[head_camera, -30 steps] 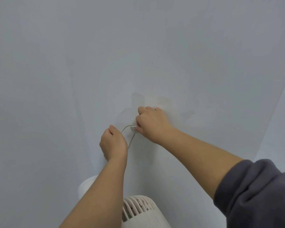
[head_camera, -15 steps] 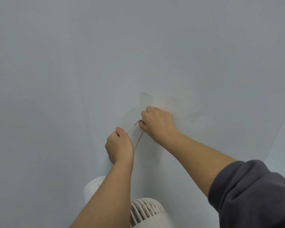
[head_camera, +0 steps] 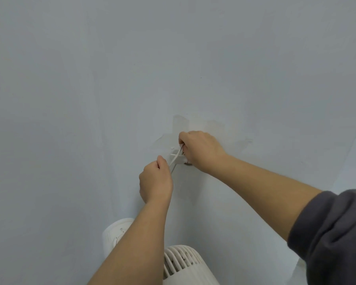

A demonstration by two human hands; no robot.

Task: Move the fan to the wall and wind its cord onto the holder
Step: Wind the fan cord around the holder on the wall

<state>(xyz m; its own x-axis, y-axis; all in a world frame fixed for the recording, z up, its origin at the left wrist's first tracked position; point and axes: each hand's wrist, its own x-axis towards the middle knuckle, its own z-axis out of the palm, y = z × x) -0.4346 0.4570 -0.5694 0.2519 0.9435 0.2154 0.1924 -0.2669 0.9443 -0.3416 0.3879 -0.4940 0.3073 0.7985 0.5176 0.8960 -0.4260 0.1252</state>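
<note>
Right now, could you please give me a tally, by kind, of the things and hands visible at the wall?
Hands: 2, the left hand and the right hand, each closed on the cord
Fans: 1, the white fan below
Cords: 1
Wall holders: 1, the holder
Total: 5

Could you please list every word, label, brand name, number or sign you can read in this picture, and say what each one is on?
None: no text can be read anywhere in the view.
The round white fan base bears small marks, too small and blurred to read.
The white ribbed fan grille, the pale grey wall and the small white wall-mounted cord holder show no lettering.
</note>
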